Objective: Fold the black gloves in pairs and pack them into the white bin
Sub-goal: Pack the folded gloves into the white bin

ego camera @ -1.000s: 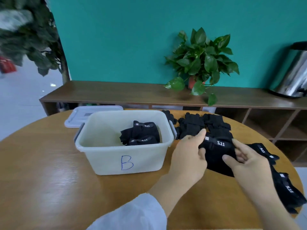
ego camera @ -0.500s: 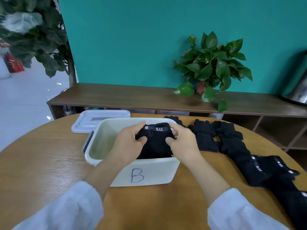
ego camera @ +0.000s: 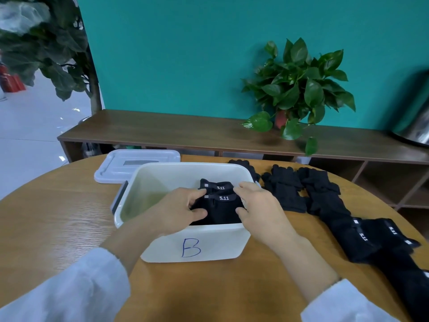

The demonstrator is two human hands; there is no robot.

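Light: bright, even, diffuse indoor light; strongest on the white floor (ego camera: 27,126) far left of the hands (ego camera: 181,209).
Shadows: soft and faint, under the bin (ego camera: 209,240) and beneath the plant (ego camera: 299,89) beyond the hands.
Glare: mild sheen on the table (ego camera: 58,217) left of the hands.
Blur: tree (ego camera: 41,38) at far left and metal vessel (ego camera: 415,119) at far right smeared.
Distortion: wide-angle; shelf (ego camera: 185,133) and table edge bow.
Detail: gloves (ego camera: 325,205) right of the hands nearly featureless black.

White bin (ego camera: 162,249), marked "B": folded gloves (ego camera: 220,206) inside, gripped by left hand (ego camera: 176,210) and right hand (ego camera: 260,208). Loose gloves (ego camera: 325,198) alongside on table (ego camera: 58,224).
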